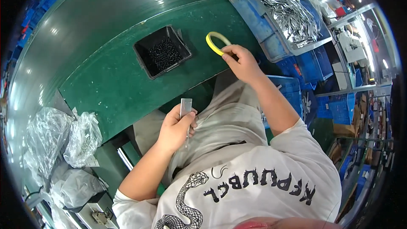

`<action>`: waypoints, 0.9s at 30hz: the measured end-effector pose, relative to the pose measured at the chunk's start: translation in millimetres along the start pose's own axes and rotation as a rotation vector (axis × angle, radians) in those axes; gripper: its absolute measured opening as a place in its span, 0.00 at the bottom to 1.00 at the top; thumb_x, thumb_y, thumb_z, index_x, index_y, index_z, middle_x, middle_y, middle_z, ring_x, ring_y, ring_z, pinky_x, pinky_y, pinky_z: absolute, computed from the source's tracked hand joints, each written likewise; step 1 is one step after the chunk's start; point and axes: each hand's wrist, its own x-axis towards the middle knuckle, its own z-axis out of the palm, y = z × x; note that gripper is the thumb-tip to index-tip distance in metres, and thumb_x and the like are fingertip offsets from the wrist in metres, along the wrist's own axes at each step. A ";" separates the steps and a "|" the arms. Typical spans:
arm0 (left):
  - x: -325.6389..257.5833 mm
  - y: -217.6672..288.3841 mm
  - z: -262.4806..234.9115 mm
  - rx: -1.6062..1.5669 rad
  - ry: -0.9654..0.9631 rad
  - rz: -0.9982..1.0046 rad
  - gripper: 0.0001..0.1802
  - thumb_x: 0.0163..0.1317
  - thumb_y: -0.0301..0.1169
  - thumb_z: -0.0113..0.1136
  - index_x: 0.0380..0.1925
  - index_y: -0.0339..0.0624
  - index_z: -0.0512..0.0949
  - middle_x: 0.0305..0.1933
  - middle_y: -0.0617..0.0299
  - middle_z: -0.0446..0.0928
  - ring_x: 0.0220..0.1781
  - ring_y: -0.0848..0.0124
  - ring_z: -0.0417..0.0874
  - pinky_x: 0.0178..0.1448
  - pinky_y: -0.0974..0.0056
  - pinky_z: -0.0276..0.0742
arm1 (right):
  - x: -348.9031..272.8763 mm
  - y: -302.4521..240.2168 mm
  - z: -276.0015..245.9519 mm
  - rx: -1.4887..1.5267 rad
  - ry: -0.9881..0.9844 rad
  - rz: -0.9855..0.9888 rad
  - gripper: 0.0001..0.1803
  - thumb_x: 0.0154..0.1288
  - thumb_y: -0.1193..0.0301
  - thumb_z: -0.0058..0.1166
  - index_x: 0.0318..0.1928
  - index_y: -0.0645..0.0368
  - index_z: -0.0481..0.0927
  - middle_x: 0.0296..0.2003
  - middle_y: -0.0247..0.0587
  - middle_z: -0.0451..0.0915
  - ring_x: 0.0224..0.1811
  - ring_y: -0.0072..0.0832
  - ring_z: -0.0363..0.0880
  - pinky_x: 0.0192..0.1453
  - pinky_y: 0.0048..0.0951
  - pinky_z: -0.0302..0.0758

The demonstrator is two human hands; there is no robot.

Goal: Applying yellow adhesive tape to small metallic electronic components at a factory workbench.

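My left hand [176, 124] is closed around a flat, silvery metal strip [185, 107], held upright in front of my lap. The strip's upper end sticks out above the thumb, and its lower end shows below the fingers. Over the right part of the green table, my right hand [242, 64] pinches the near edge of a yellow roll of tape [210, 42] between thumb and fingers. The roll is tilted on its edge. Left of it on the table stands a black bin [152, 73] holding many small black cylindrical parts [164, 54].
A large blue crate [267, 32] full of thin metal pieces [288, 10] stands at the far right. Blue baskets [288, 89] sit below it. Clear plastic bags [82, 140] lie at the left by the green table [101, 97]. A curved metal surface [97, 12] runs along the back.
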 end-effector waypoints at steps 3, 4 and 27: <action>-0.8 -5.6 -1.0 -0.023 -0.011 0.065 0.06 0.68 0.28 0.52 0.40 0.38 0.74 0.25 0.63 0.75 0.24 0.75 0.74 0.28 0.69 0.71 | -30.1 -15.2 0.7 0.413 -0.006 0.085 0.10 0.67 0.76 0.54 0.47 0.64 0.77 0.43 0.44 0.81 0.44 0.29 0.79 0.49 0.26 0.73; -2.7 -6.1 -0.6 -0.033 -0.018 0.125 0.05 0.69 0.28 0.52 0.41 0.38 0.74 0.26 0.64 0.74 0.24 0.76 0.74 0.28 0.71 0.71 | -40.9 -23.5 -1.6 0.478 -0.031 -0.009 0.11 0.68 0.77 0.51 0.49 0.66 0.75 0.44 0.45 0.81 0.45 0.29 0.79 0.53 0.28 0.72; -15.9 -17.7 -0.3 0.183 0.017 0.634 0.08 0.59 0.17 0.59 0.35 0.40 0.74 0.36 0.61 0.78 0.34 0.75 0.75 0.35 0.71 0.67 | -88.8 -73.6 9.9 0.583 -0.204 -0.513 0.10 0.71 0.71 0.48 0.48 0.61 0.74 0.42 0.40 0.84 0.48 0.34 0.80 0.63 0.44 0.62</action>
